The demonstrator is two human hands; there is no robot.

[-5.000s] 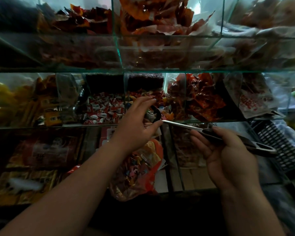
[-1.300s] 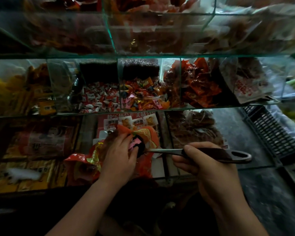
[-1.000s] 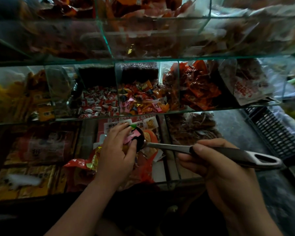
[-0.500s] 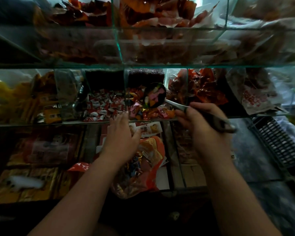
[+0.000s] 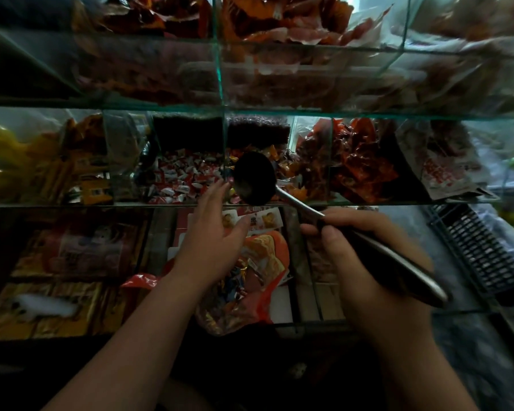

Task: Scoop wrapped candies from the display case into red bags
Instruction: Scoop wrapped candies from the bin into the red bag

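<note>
The pile of bright wrapped candies [image 5: 282, 167] lies in a middle box of the glass display case [image 5: 72, 205], on the far side of both hands. The right hand [image 5: 365, 262] is wrapped tight around the handle of the long metal ladle with a round dark bowl [image 5: 254, 179]. The ladle's long line runs from near right up to far left, and its bowl points at the candy pile, right at it. I cannot tell if anything is in the bowl.

The left hand [image 5: 211, 238] is flat, with fingers spread, holding nothing. Its fingertips are just beside the bowl's left edge, so it is the nearer hand. The thin red plastic bag [image 5: 267, 262] lies under that hand, on the near lower shelf, with candies already inside. I think the scoop must dig in, then swing down and near to the bag.
</note>
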